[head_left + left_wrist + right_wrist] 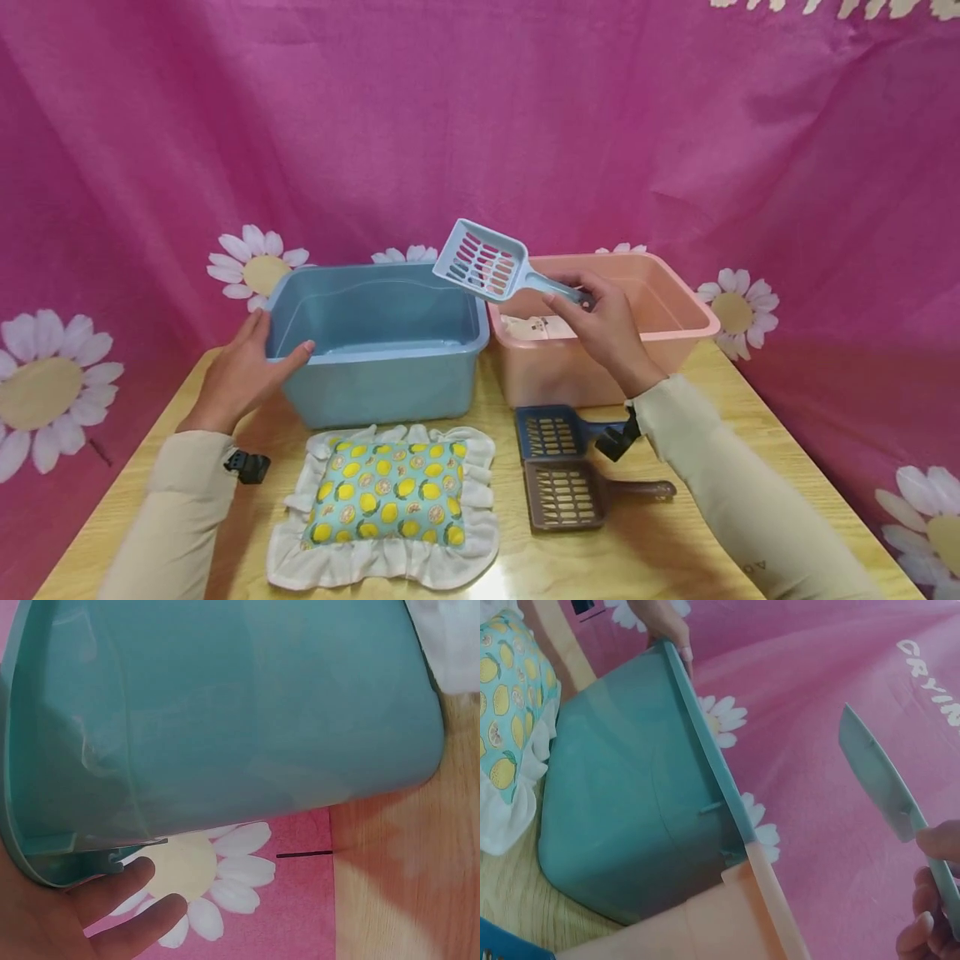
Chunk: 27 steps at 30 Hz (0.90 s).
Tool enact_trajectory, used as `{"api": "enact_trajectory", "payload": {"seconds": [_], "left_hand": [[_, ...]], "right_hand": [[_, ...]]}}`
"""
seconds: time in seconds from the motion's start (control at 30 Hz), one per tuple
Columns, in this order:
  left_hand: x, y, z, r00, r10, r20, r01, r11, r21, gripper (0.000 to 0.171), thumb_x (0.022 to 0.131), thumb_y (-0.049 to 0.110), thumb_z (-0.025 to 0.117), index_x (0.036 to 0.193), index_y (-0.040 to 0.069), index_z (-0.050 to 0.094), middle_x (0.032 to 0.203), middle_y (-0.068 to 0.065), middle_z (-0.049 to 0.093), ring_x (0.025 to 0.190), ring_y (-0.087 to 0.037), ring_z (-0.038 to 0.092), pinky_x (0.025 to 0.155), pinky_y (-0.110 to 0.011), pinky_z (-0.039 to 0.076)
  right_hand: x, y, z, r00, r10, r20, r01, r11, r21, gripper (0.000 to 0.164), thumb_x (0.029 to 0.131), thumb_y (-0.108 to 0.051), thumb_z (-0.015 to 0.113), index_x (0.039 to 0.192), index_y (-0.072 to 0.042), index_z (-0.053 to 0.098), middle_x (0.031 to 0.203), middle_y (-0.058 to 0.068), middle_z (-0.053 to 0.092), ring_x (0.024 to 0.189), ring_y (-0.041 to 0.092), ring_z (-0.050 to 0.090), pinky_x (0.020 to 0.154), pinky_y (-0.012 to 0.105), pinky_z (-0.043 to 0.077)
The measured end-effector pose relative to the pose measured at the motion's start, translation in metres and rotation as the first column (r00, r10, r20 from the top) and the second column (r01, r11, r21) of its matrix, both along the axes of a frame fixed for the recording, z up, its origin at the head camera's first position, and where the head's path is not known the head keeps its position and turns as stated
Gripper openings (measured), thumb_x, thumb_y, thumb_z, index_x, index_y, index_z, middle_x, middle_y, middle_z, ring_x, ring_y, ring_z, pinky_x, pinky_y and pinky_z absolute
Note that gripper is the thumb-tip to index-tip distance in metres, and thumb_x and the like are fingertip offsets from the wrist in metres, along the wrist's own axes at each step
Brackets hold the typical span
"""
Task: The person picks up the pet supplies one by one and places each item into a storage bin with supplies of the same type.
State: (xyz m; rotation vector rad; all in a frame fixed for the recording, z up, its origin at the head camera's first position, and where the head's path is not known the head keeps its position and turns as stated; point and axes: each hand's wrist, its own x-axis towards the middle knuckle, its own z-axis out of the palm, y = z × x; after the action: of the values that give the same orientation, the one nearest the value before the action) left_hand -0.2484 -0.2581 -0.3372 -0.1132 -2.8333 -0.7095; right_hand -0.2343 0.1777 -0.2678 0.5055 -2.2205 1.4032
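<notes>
My right hand (611, 329) grips the handle of a light blue slotted litter scoop (487, 260). It holds the scoop up over the pink litter box (592, 373), blade pointing left toward the blue litter box (382, 387). Edge-on in the right wrist view, the scoop (876, 776) shows thumb and fingers wrapped round its handle. At the blue box's left front corner, my left hand (243, 367) holds the rim, thumb over the front edge. Beneath that rim, two fingers of the left hand (97, 915) reach along the outside in the left wrist view.
A dark blue scoop (552, 433) and a brown scoop (566, 497) lie on the wooden table (720, 533), right of a ruffled lemon-print cushion (386, 492). Something white (536, 327) lies inside the pink box. Behind everything hangs a magenta daisy-print cloth (480, 125).
</notes>
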Motion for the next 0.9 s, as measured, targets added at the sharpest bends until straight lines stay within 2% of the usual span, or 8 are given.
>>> {"api": "enact_trajectory", "payload": {"seconds": [0.23,0.4,0.63,0.9], "left_hand": [[0.002,-0.001,-0.004,1.000,-0.001,0.019,0.001,1.000,-0.006,0.101,0.089,0.065,0.050,0.154,0.002,0.005,0.158,-0.025,0.010,0.130,-0.056,0.030,0.090,-0.072,0.038],[0.006,-0.003,-0.006,1.000,-0.003,0.015,0.003,1.000,-0.024,0.099,0.089,0.065,0.048,0.154,0.002,0.006,0.157,-0.026,0.011,0.130,-0.056,0.031,0.092,-0.072,0.037],[0.005,-0.005,-0.003,1.000,0.004,-0.008,-0.005,0.999,-0.049,0.099,0.090,0.065,0.046,0.153,-0.001,0.007,0.156,-0.026,0.013,0.128,-0.057,0.032,0.094,-0.072,0.035],[0.000,-0.001,0.000,1.000,-0.006,-0.005,0.005,1.000,-0.029,0.100,0.089,0.065,0.047,0.154,0.001,0.005,0.157,-0.025,0.013,0.128,-0.056,0.034,0.093,-0.071,0.037]], "right_hand": [[-0.004,-0.013,-0.004,0.998,0.052,0.033,-0.052,0.999,-0.006,0.029,0.089,-0.002,0.067,0.115,0.009,0.063,0.108,0.023,0.066,0.084,0.015,0.059,0.070,0.013,0.049],[-0.006,-0.022,-0.004,0.996,0.048,0.079,-0.048,0.999,0.001,0.030,0.089,-0.004,0.067,0.117,0.006,0.064,0.109,0.021,0.067,0.085,0.018,0.057,0.070,0.016,0.048],[-0.037,-0.023,-0.021,0.994,0.083,0.078,-0.080,0.996,-0.034,0.029,0.089,-0.012,0.070,0.117,-0.003,0.067,0.106,0.013,0.068,0.087,0.022,0.057,0.069,0.019,0.047],[-0.047,-0.029,-0.019,0.996,0.069,0.050,-0.071,0.997,0.036,0.027,0.088,-0.015,0.071,0.114,-0.010,0.069,0.105,0.003,0.069,0.087,0.015,0.057,0.077,0.034,0.049]]}}
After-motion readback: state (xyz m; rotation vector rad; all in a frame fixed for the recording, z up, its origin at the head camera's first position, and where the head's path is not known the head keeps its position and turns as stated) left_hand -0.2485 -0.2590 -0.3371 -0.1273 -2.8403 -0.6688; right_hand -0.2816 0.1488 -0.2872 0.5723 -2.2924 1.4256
